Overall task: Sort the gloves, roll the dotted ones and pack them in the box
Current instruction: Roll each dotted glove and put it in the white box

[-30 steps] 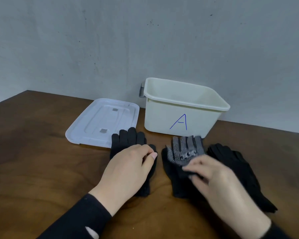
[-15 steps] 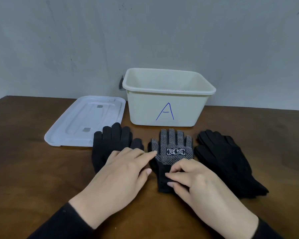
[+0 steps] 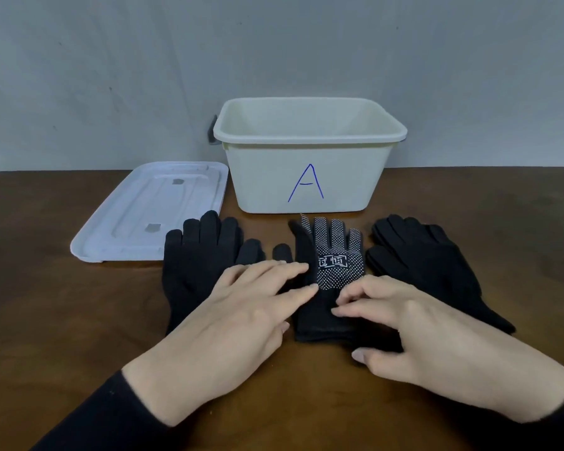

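A black glove with white dots (image 3: pixel 334 255) lies palm up in the middle of the table, fingers toward the box. My left hand (image 3: pixel 241 314) rests flat on its left edge with straight fingers. My right hand (image 3: pixel 414 330) has its fingers curled on the glove's cuff. A plain black glove (image 3: pixel 196 258) lies to the left, partly under my left hand. Plain black gloves (image 3: pixel 420 262) are stacked to the right. The cream box (image 3: pixel 306 177) marked A stands open behind them.
The box's white lid (image 3: pixel 150 209) lies flat on the brown table (image 3: pixel 46 320), left of the box. A grey wall (image 3: pixel 274 43) rises right behind the box.
The dotted glove now lies flat and spread out. My left hand slid right onto its edge. My right hand moved down to the cuff.
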A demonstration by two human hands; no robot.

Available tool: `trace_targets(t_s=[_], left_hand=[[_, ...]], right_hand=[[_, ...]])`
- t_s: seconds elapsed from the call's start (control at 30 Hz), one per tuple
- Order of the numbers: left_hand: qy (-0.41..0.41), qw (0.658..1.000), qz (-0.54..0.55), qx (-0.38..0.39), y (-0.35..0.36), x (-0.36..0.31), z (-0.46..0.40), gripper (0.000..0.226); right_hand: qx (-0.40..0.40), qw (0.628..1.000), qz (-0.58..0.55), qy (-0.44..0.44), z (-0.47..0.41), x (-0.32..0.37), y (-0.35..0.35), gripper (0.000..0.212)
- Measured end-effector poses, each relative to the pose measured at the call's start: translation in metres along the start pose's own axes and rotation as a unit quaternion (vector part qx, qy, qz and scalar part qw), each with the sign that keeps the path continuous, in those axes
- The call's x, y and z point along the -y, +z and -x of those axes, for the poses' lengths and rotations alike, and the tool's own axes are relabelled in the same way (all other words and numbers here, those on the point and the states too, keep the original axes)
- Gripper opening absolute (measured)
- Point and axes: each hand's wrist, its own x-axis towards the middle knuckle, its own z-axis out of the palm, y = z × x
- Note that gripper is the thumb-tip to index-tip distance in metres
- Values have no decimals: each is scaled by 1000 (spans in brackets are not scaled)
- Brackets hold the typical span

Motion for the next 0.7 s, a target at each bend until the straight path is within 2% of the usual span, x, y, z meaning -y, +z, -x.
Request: trace_targets(t_s=[0.1,0.2,0.23,0.33,0.4,0.5,0.7], left_hand=[[13,1000,13,-19,-1,-1,0,56],[18,997,56,-47,-6,-4,0,33],[17,996,68,-46,-6,-4,0,34],[30,998,58,-19,-2,-5,-2,61],[21,1000,17,6,2,-5,-5,62],[-50,998,-32,11,9,1,-4,57],[-164,982,-19,-95,4,1,-6,36]], right_hand=[[-6,1000,26,-10,-4,1,5,50],[-27,999,32,-11,-6,2,10,46],[-30,999,30,-12,-7,1,11,45],[-29,999,26,-14,-7,1,13,45],[-28,999,29,-18,-8,2,13,43],[-22,999,30,-9,-7,4,11,41],[-20,1000,16,6,-6,4,12,42]])
